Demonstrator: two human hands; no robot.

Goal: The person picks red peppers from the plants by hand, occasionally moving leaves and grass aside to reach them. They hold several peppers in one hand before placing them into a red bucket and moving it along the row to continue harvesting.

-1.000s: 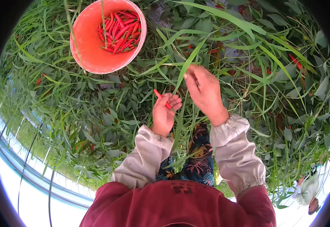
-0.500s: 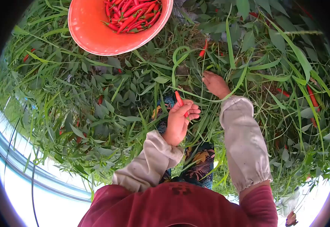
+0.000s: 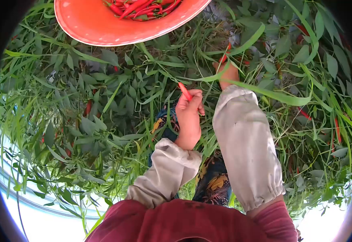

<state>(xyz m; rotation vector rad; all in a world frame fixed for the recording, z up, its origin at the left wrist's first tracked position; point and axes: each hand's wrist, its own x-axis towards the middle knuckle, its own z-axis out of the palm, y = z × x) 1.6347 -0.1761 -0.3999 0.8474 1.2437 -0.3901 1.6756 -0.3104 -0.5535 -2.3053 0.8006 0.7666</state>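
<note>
A red chili pepper (image 3: 184, 92) is pinched between the thumb and fingers of my left hand (image 3: 190, 111), its tip pointing up and away from me. My right hand (image 3: 228, 76) reaches further forward into the plants, right beside another red chili pepper (image 3: 226, 53). Long grass blades cross in front of its fingers, so whether they grip that pepper is hidden. Beyond my left hand stands an orange-red bucket (image 3: 103, 35), with a heap of red chili peppers (image 3: 137, 9) inside it.
Dense chili plants and long grass (image 3: 280, 97) surround both hands. More red peppers hang at the right, such as one pepper (image 3: 337, 130), and at the left, such as another pepper (image 3: 88, 108). My patterned trouser leg (image 3: 212, 181) is below my hands.
My right hand has moved forward and slightly left to the red pepper among the grass. My left hand still holds its pepper, now turned a little. The bucket appears larger and higher in view.
</note>
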